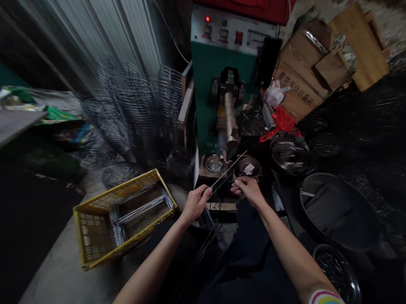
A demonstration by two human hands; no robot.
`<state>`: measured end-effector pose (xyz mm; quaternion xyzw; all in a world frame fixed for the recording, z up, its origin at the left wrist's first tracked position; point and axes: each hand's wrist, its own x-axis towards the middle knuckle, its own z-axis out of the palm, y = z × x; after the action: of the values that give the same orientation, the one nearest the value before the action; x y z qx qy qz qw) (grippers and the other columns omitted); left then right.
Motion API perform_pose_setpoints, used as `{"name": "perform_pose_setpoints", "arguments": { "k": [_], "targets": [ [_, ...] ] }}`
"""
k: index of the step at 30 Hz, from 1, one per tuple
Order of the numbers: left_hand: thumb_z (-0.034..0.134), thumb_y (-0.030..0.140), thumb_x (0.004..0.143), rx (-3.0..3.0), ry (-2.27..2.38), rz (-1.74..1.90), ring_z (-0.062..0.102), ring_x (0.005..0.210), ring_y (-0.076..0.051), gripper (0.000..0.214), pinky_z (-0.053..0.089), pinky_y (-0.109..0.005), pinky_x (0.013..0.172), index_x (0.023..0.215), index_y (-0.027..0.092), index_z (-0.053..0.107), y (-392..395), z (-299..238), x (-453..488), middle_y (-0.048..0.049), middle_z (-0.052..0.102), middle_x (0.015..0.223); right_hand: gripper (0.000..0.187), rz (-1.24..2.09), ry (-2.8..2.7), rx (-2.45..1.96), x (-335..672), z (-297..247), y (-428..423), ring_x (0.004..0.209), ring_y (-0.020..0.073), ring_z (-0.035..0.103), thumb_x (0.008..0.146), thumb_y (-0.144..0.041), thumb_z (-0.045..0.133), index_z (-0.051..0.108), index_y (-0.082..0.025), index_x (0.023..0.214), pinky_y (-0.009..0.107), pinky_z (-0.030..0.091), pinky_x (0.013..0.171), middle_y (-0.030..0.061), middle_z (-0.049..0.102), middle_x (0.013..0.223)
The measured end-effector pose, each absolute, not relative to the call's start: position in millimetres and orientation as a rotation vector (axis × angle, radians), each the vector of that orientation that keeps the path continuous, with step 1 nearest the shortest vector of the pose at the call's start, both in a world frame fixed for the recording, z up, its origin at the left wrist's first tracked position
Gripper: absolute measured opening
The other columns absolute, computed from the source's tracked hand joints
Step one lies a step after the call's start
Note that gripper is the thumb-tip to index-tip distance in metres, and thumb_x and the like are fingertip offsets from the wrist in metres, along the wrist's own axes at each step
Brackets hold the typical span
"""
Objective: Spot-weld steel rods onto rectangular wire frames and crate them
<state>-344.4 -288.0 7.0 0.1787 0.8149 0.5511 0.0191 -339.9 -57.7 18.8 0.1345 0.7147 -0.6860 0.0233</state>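
My left hand [196,204] is closed around the near end of a thin metal rod [229,170]. The rod slants up and to the right, in front of the green machine [207,98] with its thick metal arm [230,119]. To the right of the rod, my right hand [250,190] has its thumb and fingers pinched together; what they hold, if anything, is too small to tell. Just beyond my hands sit a dish of small metal pieces [214,164] and a round dark dish [245,171] with a scrap of white paper [249,169] in it.
A yellow plastic crate [101,202] holding metal rods [141,210] stands at left. Stacked wire racks [134,108] rise behind it. On the right are a large dark basin [341,212], a bowl of small metal parts [337,274], a red plastic bag [283,122] and a cardboard box [300,80].
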Motion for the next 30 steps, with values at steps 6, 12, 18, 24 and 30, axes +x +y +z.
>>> {"name": "perform_pose_setpoints", "arguments": {
  "k": [6, 12, 18, 24, 30],
  "targets": [
    [0.045, 0.04, 0.094, 0.517, 2.592, 1.696, 0.041, 0.057, -0.011, 0.032, 0.032, -0.022, 0.056, 0.076, 0.017, 0.057, -286, 12, -338, 0.0038, 0.045, 0.058, 0.036, -2.385, 1.954, 0.626, -354, 12, -93, 0.041, 0.007, 0.055, 0.067, -0.046, 0.074, 0.053, -0.017, 0.069, 0.012, 0.035, 0.032, -0.0023, 0.062, 0.057],
    [0.044, 0.04, 0.094, 0.469, 2.629, 1.692, 0.042, 0.055, -0.012, 0.033, 0.032, -0.022, 0.055, 0.075, 0.017, 0.057, -286, 11, -333, 0.0032, 0.046, 0.058, 0.031, -2.495, 1.964, 0.536, -364, 21, -103, 0.037, 0.004, 0.046, 0.069, -0.044, 0.07, 0.053, -0.017, 0.069, 0.012, 0.029, 0.03, -0.0047, 0.058, 0.056],
    [0.044, 0.038, 0.094, 0.476, 2.67, 1.692, 0.042, 0.055, -0.011, 0.03, 0.032, -0.022, 0.055, 0.076, 0.018, 0.057, -288, 11, -329, 0.0033, 0.045, 0.058, 0.029, -2.527, 1.911, 0.469, -365, 23, -103, 0.035, 0.0038, 0.042, 0.068, -0.041, 0.07, 0.054, -0.018, 0.069, 0.013, 0.026, 0.03, -0.0056, 0.055, 0.052],
    [0.044, 0.037, 0.094, 0.457, 2.69, 1.691, 0.041, 0.053, -0.01, 0.03, 0.03, -0.022, 0.054, 0.076, 0.017, 0.057, -286, 15, -327, 0.0041, 0.044, 0.057, 0.027, -2.565, 1.936, 0.439, -366, 27, -102, 0.036, 0.0037, 0.042, 0.07, -0.038, 0.069, 0.053, -0.018, 0.067, 0.013, 0.026, 0.031, -0.0056, 0.054, 0.052],
    [0.044, 0.039, 0.095, 0.403, 2.685, 1.695, 0.043, 0.054, -0.011, 0.031, 0.031, -0.023, 0.055, 0.078, 0.017, 0.059, -285, 17, -327, 0.0033, 0.046, 0.057, 0.028, -2.594, 1.913, 0.401, -370, 30, -101, 0.035, 0.0033, 0.039, 0.069, -0.039, 0.071, 0.052, -0.018, 0.066, 0.014, 0.025, 0.031, -0.006, 0.052, 0.051]
  ]
}}
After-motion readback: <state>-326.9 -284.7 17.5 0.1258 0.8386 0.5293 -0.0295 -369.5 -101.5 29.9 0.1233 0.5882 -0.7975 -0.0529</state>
